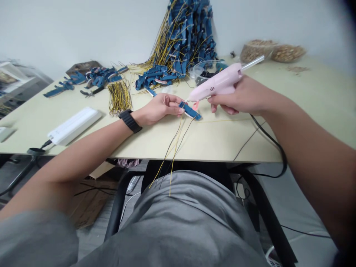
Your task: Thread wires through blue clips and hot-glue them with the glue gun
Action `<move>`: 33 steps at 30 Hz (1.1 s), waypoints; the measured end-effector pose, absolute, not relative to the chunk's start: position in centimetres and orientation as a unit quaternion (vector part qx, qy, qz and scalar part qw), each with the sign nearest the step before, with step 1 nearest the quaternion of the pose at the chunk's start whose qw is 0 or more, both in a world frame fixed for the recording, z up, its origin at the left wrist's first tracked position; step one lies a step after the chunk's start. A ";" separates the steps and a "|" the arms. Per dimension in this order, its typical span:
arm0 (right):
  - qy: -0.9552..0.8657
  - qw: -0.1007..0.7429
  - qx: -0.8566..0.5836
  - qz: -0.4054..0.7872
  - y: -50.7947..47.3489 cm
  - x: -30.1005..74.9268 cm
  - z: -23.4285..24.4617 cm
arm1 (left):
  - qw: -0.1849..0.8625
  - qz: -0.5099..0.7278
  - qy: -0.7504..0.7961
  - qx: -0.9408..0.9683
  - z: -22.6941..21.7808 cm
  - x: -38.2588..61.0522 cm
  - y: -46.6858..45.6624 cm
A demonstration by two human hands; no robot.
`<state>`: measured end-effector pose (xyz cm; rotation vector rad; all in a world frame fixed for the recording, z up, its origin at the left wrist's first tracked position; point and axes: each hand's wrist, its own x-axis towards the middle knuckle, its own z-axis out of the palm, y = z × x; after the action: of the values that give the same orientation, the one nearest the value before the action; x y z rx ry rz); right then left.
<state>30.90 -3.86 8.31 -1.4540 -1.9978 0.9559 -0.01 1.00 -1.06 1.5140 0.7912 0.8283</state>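
My left hand (164, 107) pinches one end of a small blue strip-shaped part (190, 111) above the table. Thin yellow and black wires (175, 144) hang from that part over the table's front edge. In my right hand (247, 97) is a pale pink hot glue gun (217, 83), with a clear glue stick (253, 63) poking out of its back. Its nozzle points left and down, close to the blue part by my left fingertips; whether it touches cannot be made out. The gun's black cord (274, 141) drops from my right hand past the table edge.
Behind my hands rises a large heap of blue parts with wires (191, 37). To the left lie a wire bundle (119, 97), pliers (93, 92), more blue parts (100, 77) and a white power strip (74, 126). A clear tub (198, 70) and bags of small pieces (287, 53) stand at the back.
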 end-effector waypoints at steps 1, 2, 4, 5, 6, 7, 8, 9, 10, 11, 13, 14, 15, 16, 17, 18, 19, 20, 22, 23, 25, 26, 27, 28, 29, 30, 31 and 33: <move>-0.734 0.245 -0.526 0.352 -3.7 31.0 8.1 | 0.583 0.355 0.336 0.650 -1.1 0.0 1.0; -0.737 0.246 -0.520 0.354 -3.6 31.1 7.9 | 0.583 0.355 0.334 0.651 -1.1 0.0 1.1; -0.743 0.247 -0.506 0.362 -3.3 31.3 7.6 | 0.583 0.356 0.335 0.649 -1.1 0.0 1.1; -0.746 0.250 -0.497 0.366 -3.2 31.3 7.5 | 0.584 0.356 0.338 0.647 -1.1 0.0 1.1; -0.749 0.250 -0.491 0.369 -3.1 31.4 7.5 | 0.584 0.355 0.341 0.646 -1.1 0.0 1.1; -0.751 0.249 -0.487 0.370 -3.1 31.4 7.5 | 0.583 0.355 0.343 0.645 -1.1 0.0 1.1; -0.752 0.248 -0.489 0.367 -3.2 31.3 7.5 | 0.583 0.354 0.342 0.646 -1.1 0.0 1.1; -0.752 0.244 -0.494 0.361 -3.3 31.3 7.6 | 0.584 0.353 0.340 0.647 -1.1 0.0 1.1; -0.751 0.239 -0.502 0.356 -3.4 31.2 7.8 | 0.585 0.352 0.337 0.649 -1.0 0.1 1.0; -0.750 0.239 -0.507 0.352 -3.5 31.1 7.8 | 0.586 0.350 0.334 0.650 -1.0 0.1 1.0; -0.746 0.240 -0.513 0.350 -3.6 30.9 7.9 | 0.587 0.349 0.334 0.650 -1.0 0.1 1.1; -0.746 0.240 -0.513 0.350 -3.6 30.9 7.9 | 0.584 0.350 0.337 0.651 -1.0 0.1 1.1; -0.745 0.240 -0.515 0.350 -3.5 30.9 7.8 | 0.578 0.352 0.339 0.653 -1.0 0.1 1.1; -0.745 0.241 -0.514 0.349 -3.3 30.9 7.6 | 0.573 0.355 0.341 0.656 -1.0 0.1 1.1; -0.747 0.242 -0.512 0.347 -3.2 31.0 7.5 | 0.568 0.357 0.341 0.658 -1.0 0.1 1.1; -0.749 0.242 -0.510 0.347 -3.1 31.1 7.4 | 0.564 0.357 0.342 0.661 -1.0 0.1 1.1; -0.751 0.247 -0.505 0.346 -3.0 31.1 7.3 | 0.562 0.356 0.342 0.663 -1.0 0.1 1.1; -0.752 0.252 -0.500 0.348 -3.0 31.2 7.2 | 0.562 0.354 0.343 0.664 -0.9 0.1 1.1; -0.749 0.252 -0.499 0.355 -3.1 31.1 7.3 | 0.563 0.352 0.342 0.664 -0.8 0.1 1.0; -0.746 0.252 -0.503 0.357 -3.2 31.1 7.4 | 0.565 0.352 0.342 0.664 -0.7 0.2 0.9; -0.737 0.252 -0.514 0.358 -3.4 31.0 7.5 | 0.566 0.352 0.344 0.661 -0.6 0.2 0.8; -0.735 0.251 -0.519 0.357 -3.5 30.9 7.6 | 0.566 0.351 0.348 0.660 -0.5 0.3 0.7; -0.733 0.253 -0.522 0.355 -3.5 30.9 7.6 | 0.565 0.350 0.352 0.659 -0.4 0.4 0.6; -0.734 0.255 -0.521 0.353 -3.5 30.9 7.6 | 0.563 0.349 0.355 0.659 -0.3 0.4 0.6; -0.734 0.254 -0.521 0.354 -3.5 30.9 7.6 | 0.563 0.349 0.358 0.659 -0.3 0.4 0.6; -0.735 0.256 -0.518 0.355 -3.5 30.9 7.6 | 0.564 0.349 0.359 0.657 -0.2 0.4 0.5; -0.735 0.257 -0.516 0.357 -3.6 30.9 7.7 | 0.565 0.348 0.359 0.656 -0.2 0.4 0.5; -0.735 0.249 -0.518 0.359 -3.6 31.0 7.8 | 0.570 0.346 0.357 0.654 -0.2 0.4 0.6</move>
<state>31.00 -3.61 7.80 -1.4117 -2.0037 0.9774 0.37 0.58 -0.24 1.5356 0.8374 0.8130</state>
